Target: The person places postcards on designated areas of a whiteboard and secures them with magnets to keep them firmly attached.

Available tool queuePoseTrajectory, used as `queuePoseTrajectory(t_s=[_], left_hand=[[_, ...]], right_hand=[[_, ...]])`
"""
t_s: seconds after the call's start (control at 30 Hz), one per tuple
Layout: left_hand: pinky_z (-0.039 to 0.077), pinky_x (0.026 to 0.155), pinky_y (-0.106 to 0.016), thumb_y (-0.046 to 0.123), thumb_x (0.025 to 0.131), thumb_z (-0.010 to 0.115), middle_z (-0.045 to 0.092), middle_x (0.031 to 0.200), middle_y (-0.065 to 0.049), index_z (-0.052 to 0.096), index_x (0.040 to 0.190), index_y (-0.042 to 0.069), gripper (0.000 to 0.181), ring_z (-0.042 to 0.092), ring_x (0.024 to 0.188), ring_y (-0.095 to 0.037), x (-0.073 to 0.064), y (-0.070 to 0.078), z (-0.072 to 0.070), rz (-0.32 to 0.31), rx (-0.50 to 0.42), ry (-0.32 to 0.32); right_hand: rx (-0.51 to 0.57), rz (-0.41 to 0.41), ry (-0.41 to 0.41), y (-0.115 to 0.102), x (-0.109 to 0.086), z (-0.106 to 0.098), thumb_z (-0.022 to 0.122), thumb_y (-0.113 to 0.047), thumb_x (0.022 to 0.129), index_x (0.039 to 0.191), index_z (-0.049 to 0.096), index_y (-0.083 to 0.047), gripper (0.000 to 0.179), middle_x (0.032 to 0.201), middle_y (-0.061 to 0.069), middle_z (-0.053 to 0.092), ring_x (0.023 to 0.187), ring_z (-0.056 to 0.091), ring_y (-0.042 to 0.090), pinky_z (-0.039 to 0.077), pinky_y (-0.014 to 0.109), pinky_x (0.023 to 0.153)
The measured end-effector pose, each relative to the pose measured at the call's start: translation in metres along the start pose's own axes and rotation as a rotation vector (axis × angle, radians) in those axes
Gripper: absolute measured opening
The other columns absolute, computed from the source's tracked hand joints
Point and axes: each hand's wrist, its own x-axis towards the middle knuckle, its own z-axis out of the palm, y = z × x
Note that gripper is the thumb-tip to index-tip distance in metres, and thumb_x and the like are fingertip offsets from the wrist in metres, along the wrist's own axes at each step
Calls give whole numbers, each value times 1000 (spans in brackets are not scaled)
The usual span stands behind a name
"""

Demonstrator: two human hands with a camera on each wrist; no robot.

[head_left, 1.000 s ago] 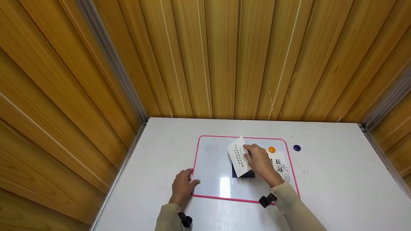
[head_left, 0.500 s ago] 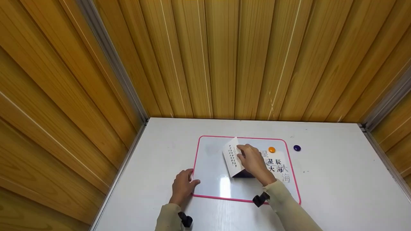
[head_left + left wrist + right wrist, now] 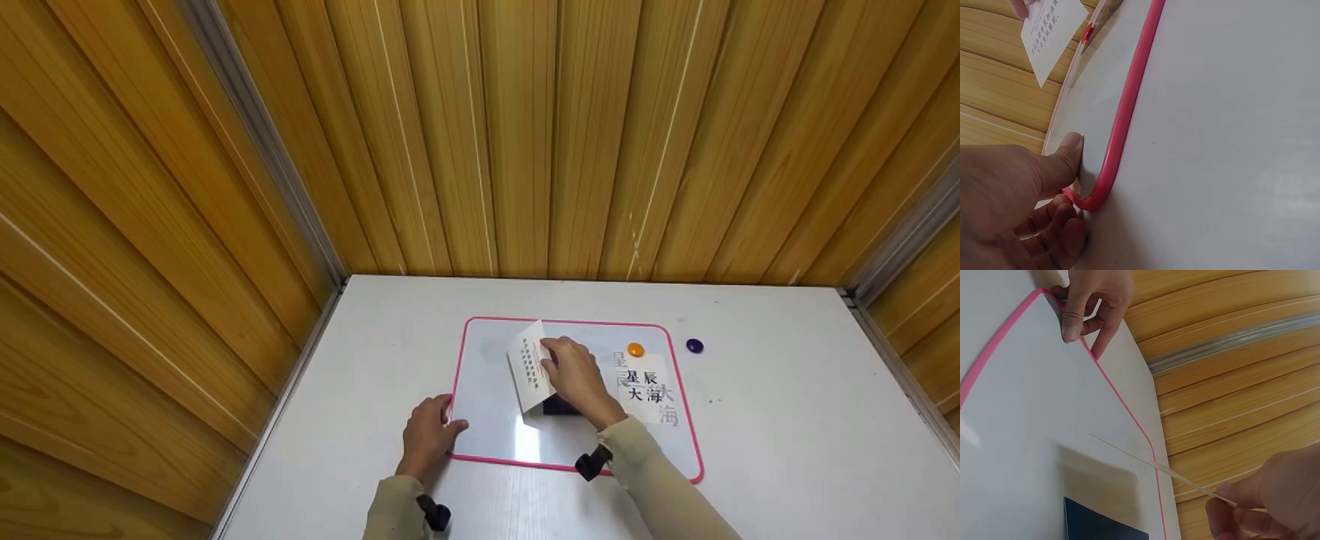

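My right hand [image 3: 576, 379] pinches the right edge of a white card [image 3: 527, 367] printed with lines of small characters. The card stands tilted over the middle of a whiteboard [image 3: 484, 412] with a pink rim, and the right wrist view shows it nearly edge-on. Below it on the board lies a dark blue card [image 3: 1100, 523], partly covered by my right hand in the head view. At the board's near left corner my left hand [image 3: 429, 435] grips the rim, thumb [image 3: 1069, 154] on the top face and fingers curled at the edge.
On the board's right part lies a pale card [image 3: 651, 412] with large characters, an orange round magnet [image 3: 636, 349] at its top. A dark purple round magnet [image 3: 694, 346] sits on the white table [image 3: 780, 390] right of the board. Wood-patterned walls [image 3: 517, 150] enclose the table.
My right hand has moved left with the white card, which now leans more steeply. More of the pale card on the right shows. My left hand has stayed in place.
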Motion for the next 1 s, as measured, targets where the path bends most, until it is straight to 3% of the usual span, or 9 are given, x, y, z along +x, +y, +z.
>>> queuePoseTrajectory(t_s=[0.33, 0.63, 1.0], left_hand=[[44, 71, -37, 19, 85, 85, 58, 88, -2, 66, 131, 4, 52, 50, 78, -17, -1, 1, -1, -11, -12, -10], [46, 71, -38, 20, 84, 86, 59, 88, -3, 66, 131, 2, 54, 51, 78, -18, -2, 2, -2, 17, 13, 7], [47, 74, -40, 20, 84, 86, 60, 90, -3, 66, 132, 3, 54, 51, 81, -18, -1, 3, -1, -17, 11, -8]], right_hand=[[-11, -76, 39, -3, 5, 15, 77, 2, 87, 117, 72, 6, 31, 109, 20, 73, 102, 68, 37, 52, 52, 88], [24, -54, 0, -7, 10, 27, 75, 3, 88, 116, 72, 5, 28, 97, 15, 71, 89, 67, 27, 55, 47, 76], [45, -40, -16, -10, 12, 37, 74, 3, 88, 117, 71, 8, 29, 98, 17, 71, 89, 67, 27, 56, 47, 81]])
